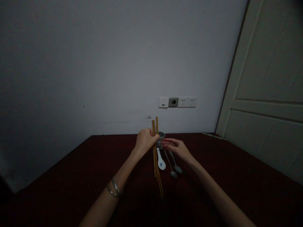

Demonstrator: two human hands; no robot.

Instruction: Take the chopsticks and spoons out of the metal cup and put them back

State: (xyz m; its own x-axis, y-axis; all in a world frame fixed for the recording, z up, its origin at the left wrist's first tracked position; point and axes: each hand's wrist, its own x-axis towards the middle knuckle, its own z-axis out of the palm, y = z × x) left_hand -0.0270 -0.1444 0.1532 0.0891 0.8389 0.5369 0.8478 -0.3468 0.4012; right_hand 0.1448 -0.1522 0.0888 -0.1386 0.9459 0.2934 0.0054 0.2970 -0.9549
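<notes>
Several wooden chopsticks point(155, 160) are gripped near their upper part by my left hand point(146, 138), their lower ends spreading slightly toward me. Just behind them stands a grey metal cup point(162, 135), partly hidden by my hands. My right hand point(176, 148) is beside the cup on its right, fingers stretched toward it and holding nothing; whether they touch the cup is unclear. A white spoon point(161, 164) with a blue mark lies in front of the cup. Right of it lie two metal spoons point(173, 174) point(178, 169), handles toward the cup.
The dark red table point(94, 164) reaches back to a grey wall point(118, 63). Sockets and a switch point(187, 102) are on the wall behind the cup. A thin flat strip point(214, 136) lies at the table's back right edge, near a pale door point(267, 104).
</notes>
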